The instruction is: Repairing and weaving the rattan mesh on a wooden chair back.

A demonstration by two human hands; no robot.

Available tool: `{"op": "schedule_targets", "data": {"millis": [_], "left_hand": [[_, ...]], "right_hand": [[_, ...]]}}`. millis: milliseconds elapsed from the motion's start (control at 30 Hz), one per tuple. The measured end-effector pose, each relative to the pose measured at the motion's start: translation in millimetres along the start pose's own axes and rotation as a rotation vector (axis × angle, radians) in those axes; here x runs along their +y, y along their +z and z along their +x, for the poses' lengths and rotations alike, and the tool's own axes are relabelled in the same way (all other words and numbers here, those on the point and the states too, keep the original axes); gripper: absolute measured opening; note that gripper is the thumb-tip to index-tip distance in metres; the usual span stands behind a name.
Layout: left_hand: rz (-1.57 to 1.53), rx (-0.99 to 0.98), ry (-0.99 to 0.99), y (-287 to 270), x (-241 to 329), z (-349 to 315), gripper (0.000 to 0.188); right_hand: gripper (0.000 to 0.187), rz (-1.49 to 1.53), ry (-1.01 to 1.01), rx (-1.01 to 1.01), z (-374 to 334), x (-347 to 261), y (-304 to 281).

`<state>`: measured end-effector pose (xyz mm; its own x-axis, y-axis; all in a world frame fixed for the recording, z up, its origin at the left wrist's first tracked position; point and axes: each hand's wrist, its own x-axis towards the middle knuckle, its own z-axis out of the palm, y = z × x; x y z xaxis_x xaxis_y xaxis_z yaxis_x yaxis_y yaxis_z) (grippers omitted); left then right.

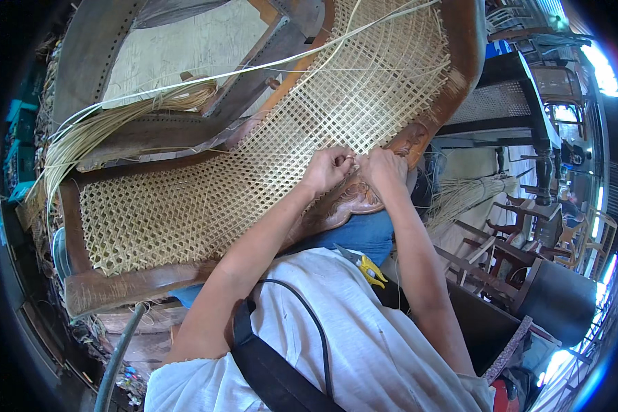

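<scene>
A curved wooden chair frame with a woven cane panel lies across my lap. At the panel's near edge, by the carved part of the rail, my two hands work close together. My left hand is closed, its thumb and forefinger pinched on what looks like a thin cane strand. Beside it, my right hand is closed too, fingertips pressed down at the rail's edge on the strand. The strand is mostly hidden by the fingers. Long loose cane strips arc over the panel toward the top.
A bundle of cane strands rests on another dark wooden frame at the upper left. Yellow-handled pruning shears lie against my shirt. To the right stand a dark caned chair, more cane strands and several stacked wooden chairs.
</scene>
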<state>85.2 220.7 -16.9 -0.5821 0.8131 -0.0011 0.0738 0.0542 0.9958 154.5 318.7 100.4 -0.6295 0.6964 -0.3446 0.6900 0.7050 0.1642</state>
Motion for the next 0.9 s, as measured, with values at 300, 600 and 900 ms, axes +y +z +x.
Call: {"op": "schedule_targets", "data": {"millis": [300,600,900], "left_hand": [[-0.034,-0.011,-0.018,-1.4,19.3,-24.3,0.024],[-0.921,-0.539,-0.582,34.4,55.3,-68.9,0.028],[-0.091,-0.042,-0.283,27.7,34.5,-47.7,0.009]], "right_hand": [[0.048,0.007,0.019,0.216,-18.4,62.4,-48.0],[0.013,0.895,-0.131,0.019,-113.0,57.1,10.3],[0.068,0.422,-0.251,-0.204,-188.1,63.6,44.2]]}}
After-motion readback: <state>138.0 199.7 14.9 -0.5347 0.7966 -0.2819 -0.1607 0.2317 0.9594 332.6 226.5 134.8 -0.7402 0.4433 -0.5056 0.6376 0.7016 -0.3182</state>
